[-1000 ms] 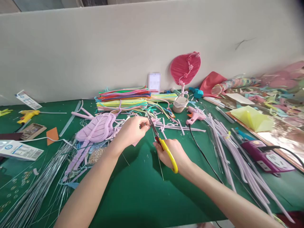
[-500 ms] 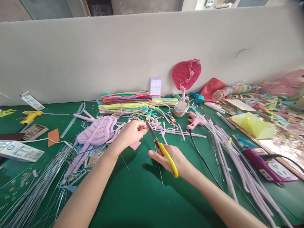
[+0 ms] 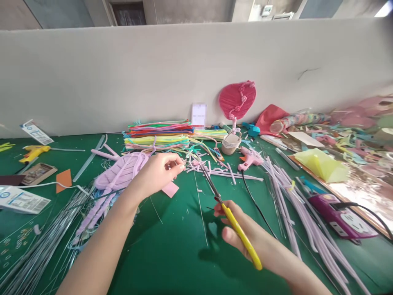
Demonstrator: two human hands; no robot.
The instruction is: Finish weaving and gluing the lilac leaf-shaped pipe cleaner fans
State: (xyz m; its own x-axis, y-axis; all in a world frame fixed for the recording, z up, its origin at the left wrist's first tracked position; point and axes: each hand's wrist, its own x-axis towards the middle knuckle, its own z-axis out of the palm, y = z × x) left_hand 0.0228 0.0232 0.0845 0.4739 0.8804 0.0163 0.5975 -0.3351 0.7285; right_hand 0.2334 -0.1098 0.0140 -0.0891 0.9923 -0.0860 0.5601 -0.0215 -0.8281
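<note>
My right hand [image 3: 242,225] holds yellow-handled scissors [image 3: 241,233], their slim metal blades pointing up and away over the green table. Above the table's middle, my left hand [image 3: 161,170] is closed in a pinch, fingertips together; what sits between them is too small to make out. The blades are apart from my left fingers. Beyond them lie cut lilac pipe cleaner pieces [image 3: 211,170]. A pink square of paper [image 3: 170,189] rests beneath my left hand, and a thin wire [image 3: 201,213] lies between my hands.
At left are a lilac pipe cleaner fan shape [image 3: 121,170], a bundle of metal wires [image 3: 46,237] and a yellow glue gun [image 3: 35,152]. Coloured pipe cleaners [image 3: 158,135] are stacked behind. To the right are a pink glue gun [image 3: 250,158], lilac stems [image 3: 303,213] and a purple power strip [image 3: 340,217].
My right hand has drawn the scissors back toward me and to the right, away from my left fingertips. My left hand has shifted slightly left and stays pinched.
</note>
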